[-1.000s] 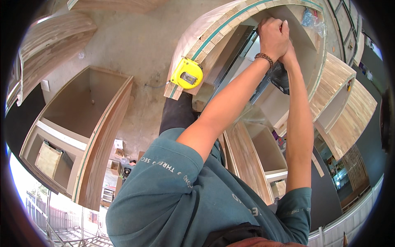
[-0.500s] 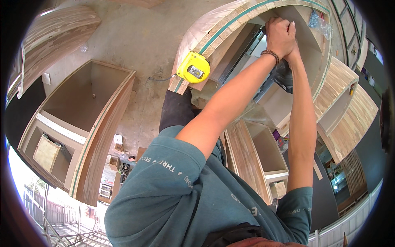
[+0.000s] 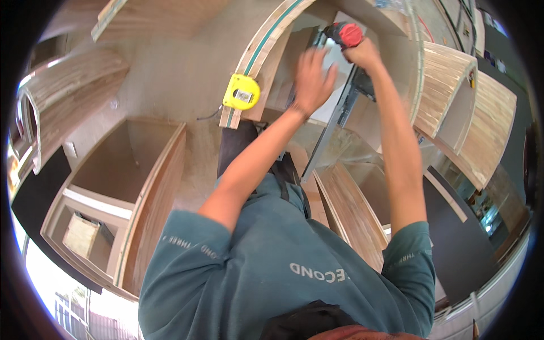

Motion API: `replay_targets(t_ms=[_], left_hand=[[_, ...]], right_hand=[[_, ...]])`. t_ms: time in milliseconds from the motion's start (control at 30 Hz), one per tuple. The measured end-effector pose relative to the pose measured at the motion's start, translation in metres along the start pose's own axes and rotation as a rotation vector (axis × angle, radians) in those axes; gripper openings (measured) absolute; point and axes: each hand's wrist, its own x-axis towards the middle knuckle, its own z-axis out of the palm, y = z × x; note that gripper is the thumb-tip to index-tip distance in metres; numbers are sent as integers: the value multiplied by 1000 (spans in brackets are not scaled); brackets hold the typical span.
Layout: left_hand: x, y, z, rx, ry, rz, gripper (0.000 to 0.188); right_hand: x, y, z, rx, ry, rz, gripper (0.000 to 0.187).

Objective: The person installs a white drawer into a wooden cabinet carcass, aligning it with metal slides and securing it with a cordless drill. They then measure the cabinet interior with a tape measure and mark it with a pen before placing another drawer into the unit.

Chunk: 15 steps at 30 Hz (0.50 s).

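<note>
A cordless drill [image 3: 351, 35], black with a red end, is gripped in my right hand [image 3: 366, 55] inside the curved wooden cabinet [image 3: 416, 62]. Left of it, my left hand [image 3: 313, 79] has its fingers spread and holds nothing. That hand hovers by a pale panel in the cabinet; whether it touches anything I cannot tell. A long metal drawer slide [image 3: 326, 139] runs from beneath the drill out toward my body. On the cabinet's left edge rests a yellow tape measure [image 3: 242, 92]. The drill's tip is hard to make out.
Another open cabinet [image 3: 107, 158] lies at left on the concrete floor [image 3: 170, 68]. Curved wooden cabinets [image 3: 447, 90] stand at right, beside a dark panel [image 3: 462, 243]. A further wooden unit [image 3: 354, 215] sits close by my body.
My hands, together half a second ago, have come apart. My left hand has moved left and opened. The drill's red end now shows, and the slide reaches farther toward me.
</note>
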Motion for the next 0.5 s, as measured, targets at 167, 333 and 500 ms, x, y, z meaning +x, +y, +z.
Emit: replay_targets(t_ms=[167,333,500], left_hand=[[-119,-8,-85,249,-822,119,32],[-180,-44,-96,473,-1290,622,34],[-185,-60,-99,567,-1374,880,22]], right_hand=[[-70,55,12,389,326,-54,40],[-121,124,46,762,660,-9,39],[-147,148,81,1031,888,63,44]])
